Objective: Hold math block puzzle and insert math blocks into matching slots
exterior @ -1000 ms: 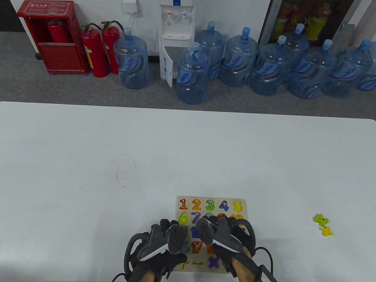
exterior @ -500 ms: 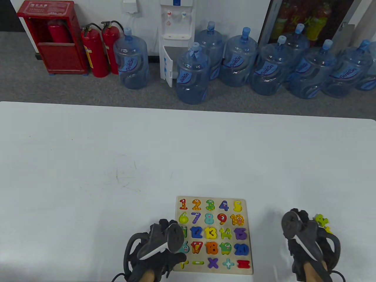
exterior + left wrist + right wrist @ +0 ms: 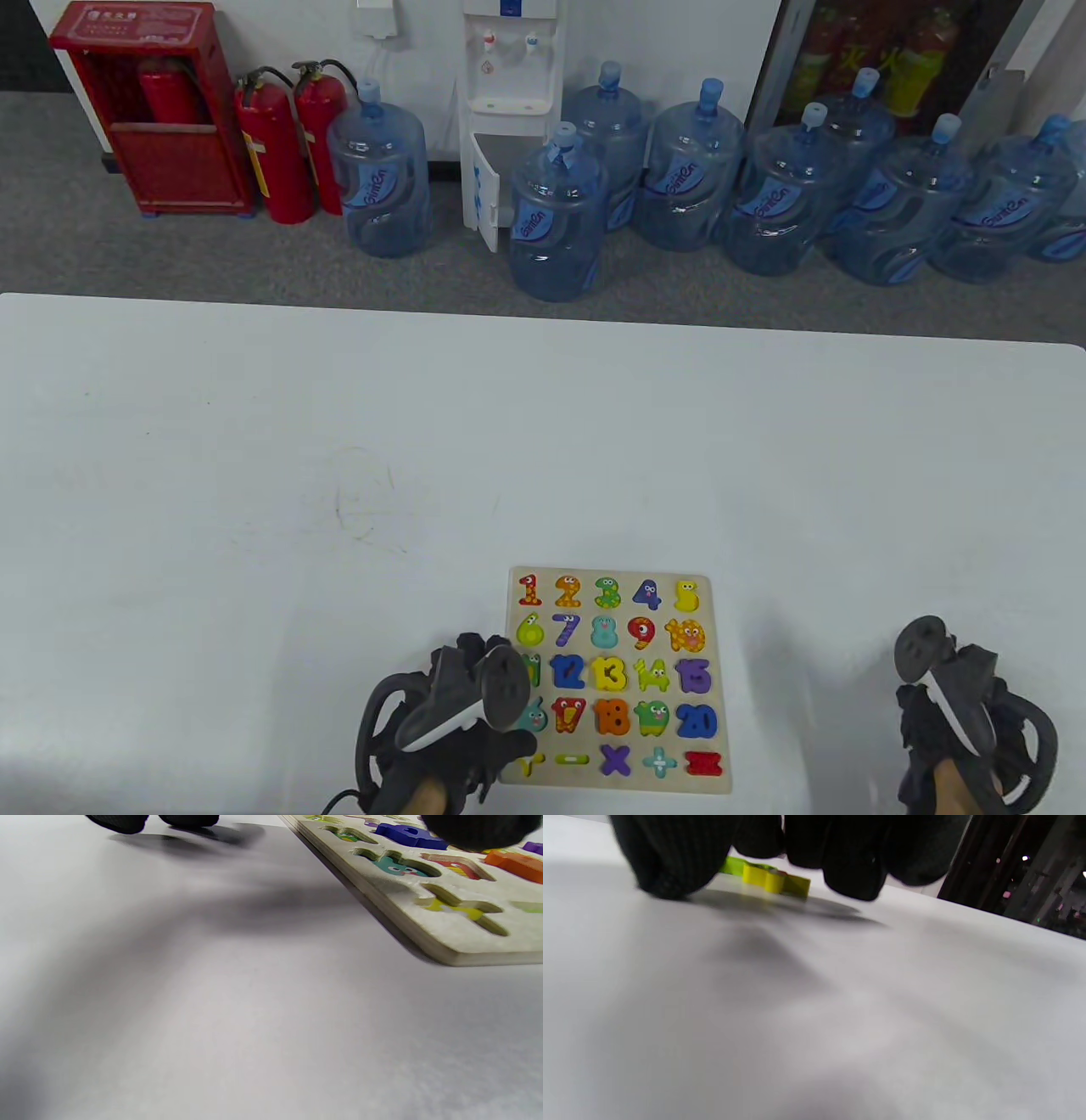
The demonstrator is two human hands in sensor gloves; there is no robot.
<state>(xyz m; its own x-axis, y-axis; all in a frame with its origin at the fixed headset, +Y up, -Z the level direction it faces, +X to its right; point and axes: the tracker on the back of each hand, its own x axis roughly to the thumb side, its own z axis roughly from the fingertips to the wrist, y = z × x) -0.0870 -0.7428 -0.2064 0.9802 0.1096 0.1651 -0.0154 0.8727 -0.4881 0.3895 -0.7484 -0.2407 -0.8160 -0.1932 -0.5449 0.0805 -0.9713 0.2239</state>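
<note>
The wooden puzzle board (image 3: 711, 679) lies flat at the near middle of the table, with coloured number and sign blocks in most slots. My left hand (image 3: 488, 679) holds its left edge. In the left wrist view my thumb (image 3: 475, 832) is over the board (image 3: 449, 950) and my other fingers (image 3: 123, 821) are on the table beside it. A plus-shaped slot (image 3: 462, 906) near the board's corner is empty. My right hand (image 3: 950, 705) is far to the right. Its fingers (image 3: 848, 866) hang over a yellow block (image 3: 765, 878) and a green block (image 3: 731, 866) lying on the table.
The white table (image 3: 339, 475) stretches far to the back and left. Beyond its far edge stand several water bottles (image 3: 556, 221), a dispenser and fire extinguishers on the floor.
My right hand left the board and moved right, over the loose yellow and green blocks, which it now hides in the table view. My left hand and the board have stayed put.
</note>
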